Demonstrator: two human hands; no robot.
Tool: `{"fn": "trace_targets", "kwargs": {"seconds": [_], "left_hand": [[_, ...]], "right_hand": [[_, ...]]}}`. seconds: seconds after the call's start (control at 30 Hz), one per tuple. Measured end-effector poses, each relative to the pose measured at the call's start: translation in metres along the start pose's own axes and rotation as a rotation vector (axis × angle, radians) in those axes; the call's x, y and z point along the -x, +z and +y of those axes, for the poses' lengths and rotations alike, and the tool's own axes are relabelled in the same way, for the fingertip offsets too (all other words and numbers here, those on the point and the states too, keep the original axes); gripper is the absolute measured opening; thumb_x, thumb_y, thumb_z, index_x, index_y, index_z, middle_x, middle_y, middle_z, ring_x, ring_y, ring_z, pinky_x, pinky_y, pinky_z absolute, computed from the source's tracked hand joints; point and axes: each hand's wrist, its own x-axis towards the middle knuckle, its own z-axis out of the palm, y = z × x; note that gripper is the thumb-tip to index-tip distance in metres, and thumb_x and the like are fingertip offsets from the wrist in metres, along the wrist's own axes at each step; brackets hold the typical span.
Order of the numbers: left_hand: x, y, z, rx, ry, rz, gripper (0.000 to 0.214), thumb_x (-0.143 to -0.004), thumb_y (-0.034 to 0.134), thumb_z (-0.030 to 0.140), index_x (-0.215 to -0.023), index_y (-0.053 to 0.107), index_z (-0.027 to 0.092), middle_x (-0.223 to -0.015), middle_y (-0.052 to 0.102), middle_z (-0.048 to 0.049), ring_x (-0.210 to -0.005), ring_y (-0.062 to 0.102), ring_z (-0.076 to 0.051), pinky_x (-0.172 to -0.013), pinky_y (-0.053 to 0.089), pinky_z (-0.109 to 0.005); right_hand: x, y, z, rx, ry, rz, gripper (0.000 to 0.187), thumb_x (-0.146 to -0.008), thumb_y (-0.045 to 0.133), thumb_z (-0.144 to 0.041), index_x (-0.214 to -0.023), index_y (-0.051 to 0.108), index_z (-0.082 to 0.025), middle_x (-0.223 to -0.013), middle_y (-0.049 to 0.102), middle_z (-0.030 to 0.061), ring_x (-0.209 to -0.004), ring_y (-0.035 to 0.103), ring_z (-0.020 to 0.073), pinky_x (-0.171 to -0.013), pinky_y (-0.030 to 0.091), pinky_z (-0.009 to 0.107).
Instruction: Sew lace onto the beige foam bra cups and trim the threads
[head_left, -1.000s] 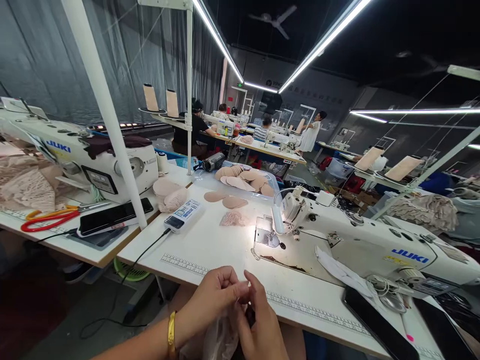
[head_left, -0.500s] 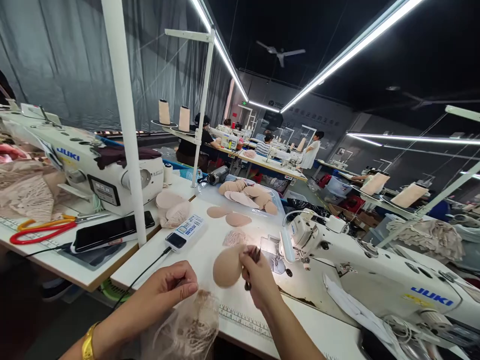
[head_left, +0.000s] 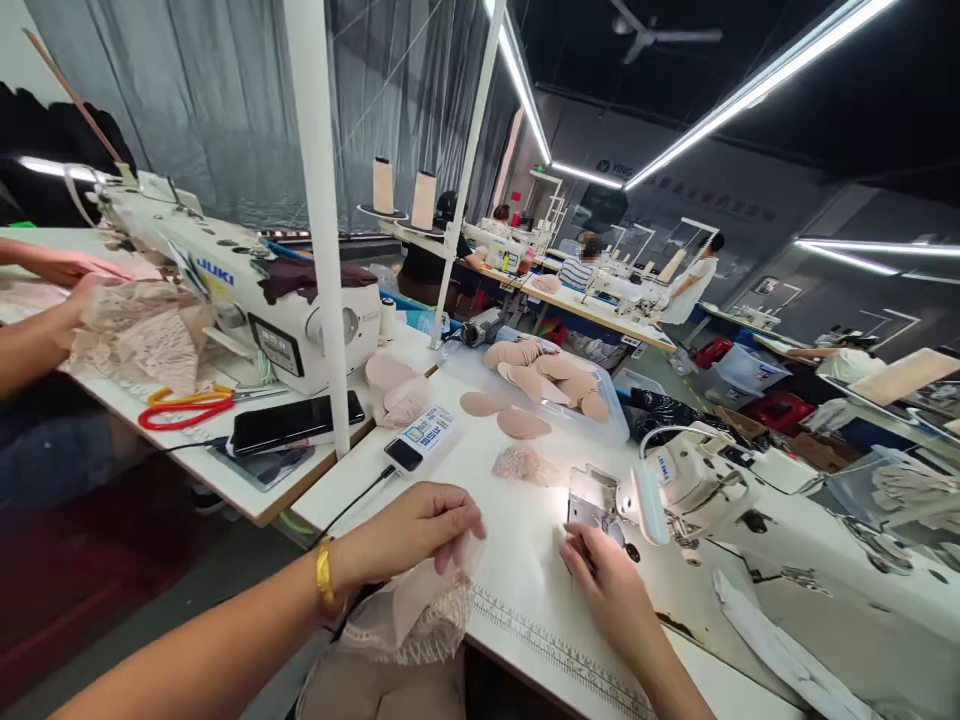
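My left hand [head_left: 420,525] is closed, its fingers curled over a piece of beige lace fabric [head_left: 420,620] that hangs off the front edge of the white table [head_left: 517,540]. My right hand [head_left: 607,585] rests on the table just in front of the lit needle plate [head_left: 592,492] of a white sewing machine [head_left: 697,480]. Its fingers are held together and bent down, with a thin dark thing between them that I cannot make out. A small lace piece [head_left: 525,462] and two flat beige pads [head_left: 523,423] lie farther back.
A clear tray [head_left: 615,425] holds several beige pads. A white cabled device [head_left: 420,440], a phone [head_left: 296,422] and red-and-yellow scissors [head_left: 187,408] lie at left around a white post [head_left: 322,230]. Another person's hands [head_left: 67,270] work lace at a second machine [head_left: 247,290].
The view swung left. The round beige pad my right hand held up is out of sight, and that hand has dropped to the table. My left hand moved up onto the lace.
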Motion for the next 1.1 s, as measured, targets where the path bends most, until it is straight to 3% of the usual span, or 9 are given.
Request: {"fn": "trace_targets", "kwargs": {"seconds": [0.13,0.17,0.27,0.33,0.4,0.53,0.67,0.87,1.1], "left_hand": [[-0.022,0.024,0.004,0.016,-0.021,-0.141,0.038,-0.097,0.056,0.051,-0.086,0.069,0.016,-0.063,0.067,0.0011,-0.048,0.052,-0.011,-0.054,0.039,-0.023],[-0.028,0.033,0.005,0.007,-0.026,-0.195,0.038,-0.097,0.057,0.051,-0.086,0.069,0.016,-0.062,0.067,0.0012,-0.047,0.052,-0.011,-0.054,0.038,-0.023],[-0.043,0.059,0.006,0.001,-0.018,-0.356,0.042,-0.096,0.061,0.057,-0.086,0.069,0.017,-0.058,0.066,0.0028,-0.044,0.052,-0.010,-0.052,0.036,-0.023],[-0.050,0.068,0.004,0.074,-0.026,-0.430,0.044,-0.090,0.069,0.061,-0.084,0.070,0.017,-0.062,0.067,0.0029,-0.047,0.053,-0.009,-0.052,0.035,-0.022],[-0.050,0.067,-0.001,0.162,-0.064,-0.470,0.042,-0.079,0.083,0.057,-0.085,0.073,0.017,-0.066,0.069,0.0028,-0.051,0.055,-0.010,-0.052,0.035,-0.021],[-0.035,0.048,-0.015,0.226,-0.091,-0.460,0.039,-0.061,0.099,0.041,-0.077,0.075,0.015,-0.065,0.069,0.0029,-0.060,0.057,-0.011,-0.059,0.042,-0.022],[-0.021,0.043,-0.030,0.375,-0.043,-0.366,0.041,-0.080,0.086,0.053,-0.084,0.065,0.018,-0.098,0.078,-0.0051,-0.093,0.071,-0.018,-0.080,0.054,-0.027],[-0.020,0.061,-0.039,0.548,-0.174,-0.311,0.052,-0.089,0.070,0.067,-0.091,0.042,0.023,-0.094,0.083,-0.0148,-0.066,0.080,-0.023,-0.044,0.049,-0.020],[-0.018,0.058,-0.044,0.497,-0.192,-0.323,0.057,-0.085,0.070,0.071,-0.092,0.038,0.024,-0.094,0.084,-0.0174,-0.062,0.080,-0.026,-0.042,0.044,-0.021]], "right_hand": [[0.055,-0.041,0.028,0.267,-0.144,0.230,0.052,-0.074,0.075,-0.068,-0.098,0.077,-0.022,-0.109,0.070,0.0182,-0.115,0.055,0.0454,-0.106,0.035,0.066],[0.063,-0.040,0.024,0.280,-0.193,0.217,0.051,-0.080,0.072,-0.065,-0.108,0.075,-0.023,-0.118,0.069,0.0176,-0.119,0.055,0.0432,-0.108,0.037,0.063],[0.075,-0.020,-0.007,-0.019,-0.149,-0.098,0.046,-0.095,0.066,-0.053,-0.135,0.063,-0.030,-0.139,0.063,0.0103,-0.125,0.058,0.0314,-0.103,0.047,0.047],[0.074,-0.003,-0.029,-0.337,-0.083,-0.289,0.041,-0.090,0.077,-0.050,-0.122,0.067,-0.027,-0.116,0.071,0.0069,-0.104,0.065,0.0242,-0.090,0.052,0.035],[0.071,0.008,-0.044,-0.619,0.093,-0.333,0.035,-0.082,0.086,-0.050,-0.095,0.069,-0.022,-0.078,0.069,0.0001,-0.070,0.060,0.0152,-0.064,0.048,0.024],[0.066,0.005,-0.047,-0.827,0.239,-0.233,0.042,-0.077,0.089,-0.053,-0.078,0.061,-0.021,-0.051,0.051,-0.0088,-0.045,0.038,0.0078,-0.045,0.032,0.018],[0.067,0.003,-0.039,-0.973,0.318,-0.121,0.042,-0.072,0.092,-0.048,-0.073,0.060,-0.022,-0.054,0.056,-0.0071,-0.045,0.043,0.0090,-0.044,0.036,0.020],[0.074,0.017,-0.027,-1.110,0.455,-0.059,0.031,-0.074,0.090,-0.043,-0.085,0.069,-0.023,-0.066,0.070,-0.0025,-0.057,0.063,0.0165,-0.053,0.050,0.026],[0.082,0.025,-0.021,-1.135,0.558,-0.125,0.037,-0.073,0.088,-0.038,-0.103,0.074,-0.020,-0.081,0.078,0.0030,-0.062,0.070,0.0217,-0.057,0.056,0.032]]}}
